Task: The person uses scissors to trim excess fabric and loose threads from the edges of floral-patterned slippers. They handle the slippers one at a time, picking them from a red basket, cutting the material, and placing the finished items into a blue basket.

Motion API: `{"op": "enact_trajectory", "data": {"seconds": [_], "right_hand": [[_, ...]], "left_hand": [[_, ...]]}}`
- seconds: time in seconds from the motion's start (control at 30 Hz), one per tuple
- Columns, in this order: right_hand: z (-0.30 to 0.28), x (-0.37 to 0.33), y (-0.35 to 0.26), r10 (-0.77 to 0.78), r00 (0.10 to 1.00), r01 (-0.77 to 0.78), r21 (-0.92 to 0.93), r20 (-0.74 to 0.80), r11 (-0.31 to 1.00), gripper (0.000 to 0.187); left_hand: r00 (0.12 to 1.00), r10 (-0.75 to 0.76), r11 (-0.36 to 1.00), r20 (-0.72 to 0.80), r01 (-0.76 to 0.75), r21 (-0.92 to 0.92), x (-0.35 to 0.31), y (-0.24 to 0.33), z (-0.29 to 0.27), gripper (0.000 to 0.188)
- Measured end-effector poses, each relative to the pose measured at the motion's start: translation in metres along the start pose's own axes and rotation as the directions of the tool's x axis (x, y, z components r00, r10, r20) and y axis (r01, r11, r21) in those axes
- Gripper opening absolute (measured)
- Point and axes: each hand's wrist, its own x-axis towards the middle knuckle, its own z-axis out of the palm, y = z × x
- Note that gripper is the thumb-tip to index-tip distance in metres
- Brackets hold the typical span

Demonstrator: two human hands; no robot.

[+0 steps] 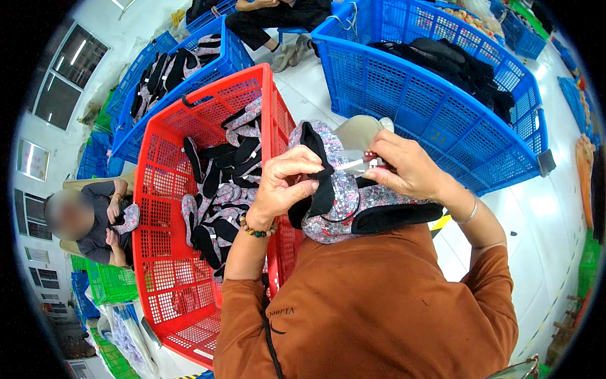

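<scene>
Over my lap lies a grey-pink floral fabric slipper [331, 218] with black lining, next to more of the same patterned fabric. My left hand [284, 183] pinches the slipper's black edge between thumb and fingers. My right hand [404, 164] is closed round a small white tool [374, 162], its exact kind unclear. A narrow white strip [349, 165] runs between the tool and the black edge. Beyond the hands shows a beige rounded surface [361, 134] that I cannot identify.
A red plastic crate [268, 114] at my left holds several floral and black slippers [221, 208]. Large blue crates stand ahead, one [404, 95] with black pieces [451, 66]. A seated person [98, 218] handles a similar slipper at the left; another person's legs [259, 28] show ahead.
</scene>
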Motion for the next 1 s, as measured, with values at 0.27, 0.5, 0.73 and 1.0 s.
{"op": "enact_trajectory", "data": {"seconds": [0.27, 0.5, 0.73, 1.0], "right_hand": [[0.003, -0.01, -0.001, -0.159, 0.986, 0.135, -0.305, -0.054, 0.943, 0.033], [0.003, -0.012, -0.005, -0.17, 0.985, 0.148, -0.329, -0.041, 0.933, 0.034], [0.006, -0.012, -0.007, -0.158, 0.987, 0.137, -0.325, -0.04, 0.936, 0.033], [0.007, -0.009, -0.011, -0.197, 0.979, 0.167, -0.376, -0.042, 0.911, 0.032]], "left_hand": [[0.994, -0.111, 0.969, 0.017, 0.112, -0.22, -0.005, -0.014, 0.005, 0.016], [0.985, -0.149, 0.973, 0.081, 0.161, -0.165, -0.003, -0.013, 0.003, 0.019], [0.988, -0.114, 0.971, 0.103, 0.133, -0.198, -0.002, -0.016, 0.004, 0.018], [0.976, -0.138, 0.984, 0.171, 0.155, -0.086, 0.003, -0.011, 0.009, 0.021]]}}
